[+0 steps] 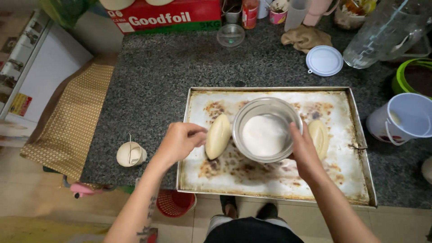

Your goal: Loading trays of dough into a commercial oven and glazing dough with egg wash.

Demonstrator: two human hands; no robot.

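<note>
- Head view: a person is standing at a dark speckled stone tabletop, working over a stained metal baking tray.
- The right hand is gripping the near rim of a steel bowl of white powder, thumb over the edge and fingers closed on it, holding the bowl just above the middle of the tray.
- The left hand is hovering beside a pale oval dough piece, its fingers pinched together at the tips and almost touching the dough; whether they are holding a pinch of powder is too small to tell.
- Two shaped dough pieces are lying on the tray: the one left of the bowl and a second dough piece to its right, partly hidden behind the right hand.
- Judging by the tray, the work is looking early: only two pieces are sitting on it, most of the sheet is lying bare, and the bowl is still well filled.
- At the back edge, a red carton with a green base band and white lettering is standing flat against the wall.
- Beside it a red sauce bottle is standing among cups, with a round white lid lying flat nearby.
- A white bucket is sitting off the tray's right side, and a small cream lidded tub at the left.
</note>
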